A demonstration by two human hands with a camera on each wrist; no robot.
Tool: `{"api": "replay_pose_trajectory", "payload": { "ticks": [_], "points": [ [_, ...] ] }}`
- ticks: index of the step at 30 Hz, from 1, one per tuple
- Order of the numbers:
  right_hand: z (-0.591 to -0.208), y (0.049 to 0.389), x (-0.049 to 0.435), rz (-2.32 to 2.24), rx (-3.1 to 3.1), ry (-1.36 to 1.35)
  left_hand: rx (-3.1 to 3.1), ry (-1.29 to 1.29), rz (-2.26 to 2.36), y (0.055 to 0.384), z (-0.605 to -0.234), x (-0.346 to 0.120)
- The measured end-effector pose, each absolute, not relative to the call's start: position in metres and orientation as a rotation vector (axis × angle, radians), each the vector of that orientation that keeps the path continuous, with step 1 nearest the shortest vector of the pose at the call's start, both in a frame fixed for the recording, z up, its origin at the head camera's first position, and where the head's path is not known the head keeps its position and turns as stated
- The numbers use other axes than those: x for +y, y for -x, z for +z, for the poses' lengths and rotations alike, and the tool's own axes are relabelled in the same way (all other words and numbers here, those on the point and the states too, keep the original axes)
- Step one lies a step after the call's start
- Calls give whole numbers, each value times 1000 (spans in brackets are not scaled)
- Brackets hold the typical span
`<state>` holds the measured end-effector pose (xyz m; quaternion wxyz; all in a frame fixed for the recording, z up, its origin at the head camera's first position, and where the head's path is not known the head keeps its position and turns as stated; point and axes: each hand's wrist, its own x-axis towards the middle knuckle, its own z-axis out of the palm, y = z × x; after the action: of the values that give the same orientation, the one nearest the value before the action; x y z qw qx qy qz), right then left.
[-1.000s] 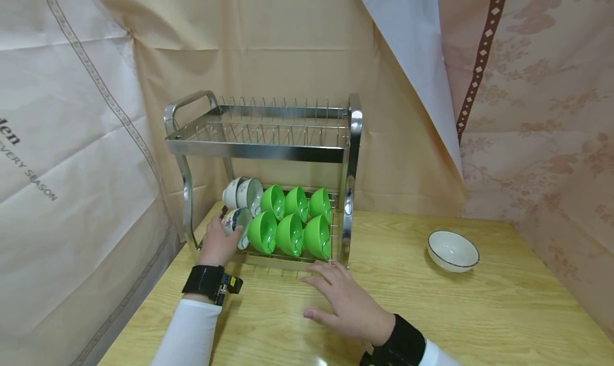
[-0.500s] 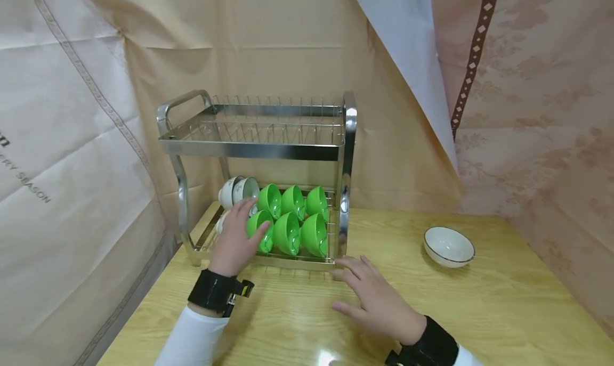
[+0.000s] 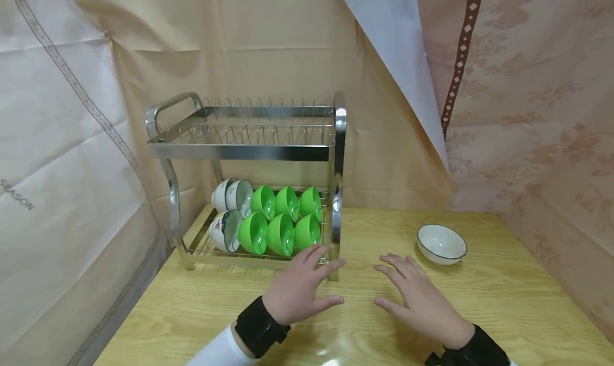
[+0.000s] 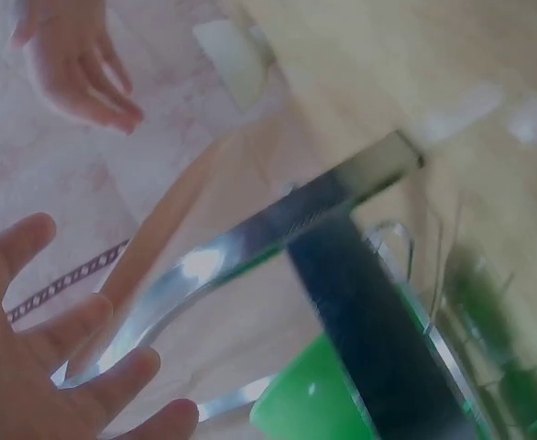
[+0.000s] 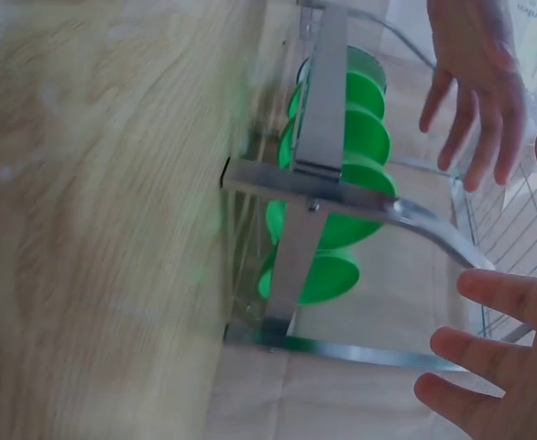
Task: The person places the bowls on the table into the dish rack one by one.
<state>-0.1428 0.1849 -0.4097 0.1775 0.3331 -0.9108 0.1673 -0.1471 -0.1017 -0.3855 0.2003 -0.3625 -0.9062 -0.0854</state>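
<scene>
My left hand (image 3: 301, 287) hovers before the right front corner of the dish rack, fingers spread and holding nothing. To its right my right hand (image 3: 422, 302) is over the table, fingers also spread, nearest to a white bowl (image 3: 441, 244) with a dark rim. On the rack's lower tier, several green bowls (image 3: 252, 234) lean on their sides in two rows. Left of them stand a white bowl with a blue floral pattern (image 3: 224, 231) in front and two white bowls (image 3: 239, 196) behind. The left hand's fingertips overlap the rightmost front green bowl in the head view.
The two-tier metal dish rack (image 3: 244, 153) stands at the left on a wooden table (image 3: 384, 233). Its upper tier has wire slots. Cloth sheets (image 3: 268, 41) hang behind and at both sides.
The left hand has let go of the floral bowl, which stays in the rack, and has moved right and toward me. The right hand has shifted right toward the white bowl.
</scene>
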Motion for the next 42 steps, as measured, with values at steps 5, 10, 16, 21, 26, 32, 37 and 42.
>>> {"api": "replay_pose_trajectory", "payload": {
  "ticks": [5,10,16,21,26,32,37,42],
  "points": [
    [-413,143,188,452,-2566,-952,-2553,1021,-213,145,-395,-95],
    [-412,145,188,448,-2558,-947,-2557,1034,-207,146,-396,-93],
    [-412,152,193,458,-2587,-873,-2559,1042,-226,147,-395,-93],
    [-411,168,210,476,-2646,-699,-2573,1041,-246,146,-395,-93],
    [-418,193,238,427,-2597,-559,-2576,1043,-249,146,-394,-94],
    [-429,208,267,380,-2577,-458,-2583,1049,-243,145,-393,-93],
    [-434,214,277,351,-2620,-420,-2594,1046,-239,146,-394,-92],
    [-440,217,282,311,-2668,-410,-2610,1037,-239,146,-395,-91]
  ]
}}
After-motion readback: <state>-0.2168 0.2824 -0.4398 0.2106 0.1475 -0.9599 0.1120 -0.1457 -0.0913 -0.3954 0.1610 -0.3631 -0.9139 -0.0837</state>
